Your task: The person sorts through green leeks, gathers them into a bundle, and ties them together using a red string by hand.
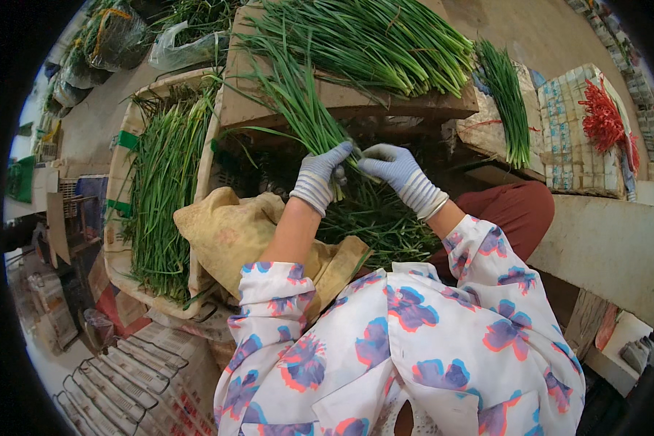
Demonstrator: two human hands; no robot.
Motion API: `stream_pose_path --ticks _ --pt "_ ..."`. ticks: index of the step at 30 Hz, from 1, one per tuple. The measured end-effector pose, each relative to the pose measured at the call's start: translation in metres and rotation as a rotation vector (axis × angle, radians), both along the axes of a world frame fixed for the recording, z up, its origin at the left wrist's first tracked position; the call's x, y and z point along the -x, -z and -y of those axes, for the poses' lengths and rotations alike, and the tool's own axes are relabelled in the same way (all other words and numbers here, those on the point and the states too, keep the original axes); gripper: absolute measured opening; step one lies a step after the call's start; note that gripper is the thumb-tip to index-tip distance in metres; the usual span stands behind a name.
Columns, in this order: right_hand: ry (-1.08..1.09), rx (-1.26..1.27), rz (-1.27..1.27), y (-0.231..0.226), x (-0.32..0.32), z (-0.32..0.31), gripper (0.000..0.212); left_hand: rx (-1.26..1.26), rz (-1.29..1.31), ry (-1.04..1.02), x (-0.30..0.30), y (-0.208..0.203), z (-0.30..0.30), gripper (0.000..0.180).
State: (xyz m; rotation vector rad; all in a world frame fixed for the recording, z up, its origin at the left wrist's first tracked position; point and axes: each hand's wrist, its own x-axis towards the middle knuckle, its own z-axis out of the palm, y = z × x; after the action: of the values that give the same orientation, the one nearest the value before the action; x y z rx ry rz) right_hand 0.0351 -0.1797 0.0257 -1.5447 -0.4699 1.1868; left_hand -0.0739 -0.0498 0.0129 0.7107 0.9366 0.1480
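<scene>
A slim bunch of garlic chives is gripped in my left hand, which wears a grey-blue striped work glove. Its green leaves spread up and away over the board, and the pale stem ends poke out below the fist. My right hand, in a matching glove, is closed with its fingertips at the bunch's stems, close to the left thumb. Whatever it pinches is too small to make out. A large pile of chives lies on the brown board just beyond both hands.
A crate full of chives stands at the left. Loose leaf scraps lie below my hands. At the right are a tied-looking chive bundle and red ties on a box. A yellowish cloth covers my left side.
</scene>
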Motion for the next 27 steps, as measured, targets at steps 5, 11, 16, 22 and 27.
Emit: stream_pose_path --ticks 5,11,16,22,27 --pt "0.189 -0.257 -0.3 -0.005 0.005 0.031 0.021 0.094 -0.03 -0.169 0.006 0.002 -0.017 0.015" --pt "-0.721 0.621 1.463 -0.01 -0.017 0.068 0.036 0.057 -0.094 -0.14 0.002 -0.005 -0.01 0.015" --pt "-0.404 -0.161 1.581 -0.033 0.022 0.002 0.036 0.023 -0.111 -0.083 -0.005 -0.011 0.002 0.019" --pt "0.305 -0.065 0.341 -0.008 -0.026 0.004 0.017 -0.06 0.063 -0.37 -0.006 -0.017 0.012 0.029" --pt "0.347 -0.018 -0.111 -0.02 -0.004 0.016 0.023 0.15 0.231 -0.296 0.002 -0.006 0.028 0.035"
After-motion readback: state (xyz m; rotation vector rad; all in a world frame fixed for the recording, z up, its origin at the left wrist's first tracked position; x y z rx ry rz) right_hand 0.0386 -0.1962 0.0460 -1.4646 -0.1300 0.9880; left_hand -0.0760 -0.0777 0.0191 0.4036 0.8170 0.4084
